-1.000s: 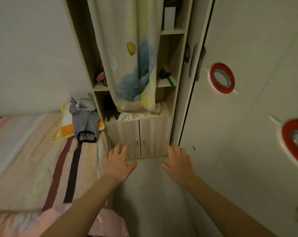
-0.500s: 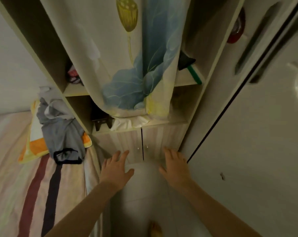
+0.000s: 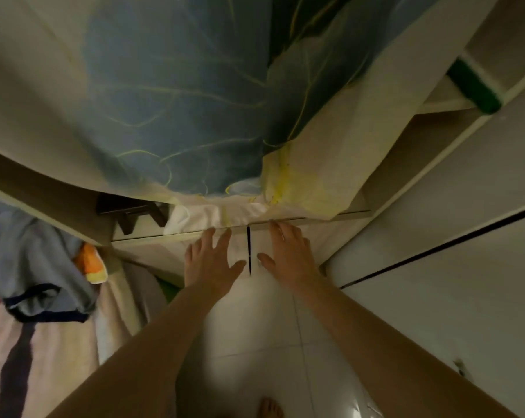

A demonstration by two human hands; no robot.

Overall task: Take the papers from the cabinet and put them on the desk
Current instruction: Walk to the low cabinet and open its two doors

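The low cabinet has two pale wooden doors that meet at a dark seam (image 3: 248, 248); both doors are closed. My left hand (image 3: 208, 260) is spread flat against the left door, fingers apart. My right hand (image 3: 288, 257) lies the same way on the right door, its thumb close to a small knob beside the seam. Neither hand holds anything. No papers are visible; the inside of the cabinet is hidden behind the doors.
A blue and yellow flower-print curtain (image 3: 179, 95) hangs over the open shelves just above my hands. A bed with striped bedding (image 3: 29, 357) and a grey garment (image 3: 29, 260) lies left. A white wardrobe door (image 3: 451, 267) stands right. Pale tiled floor (image 3: 255, 342) lies below.
I have moved in close and lower. Both hands went forward from mid-air onto the two cabinet doors. The curtain now fills the top of the view.
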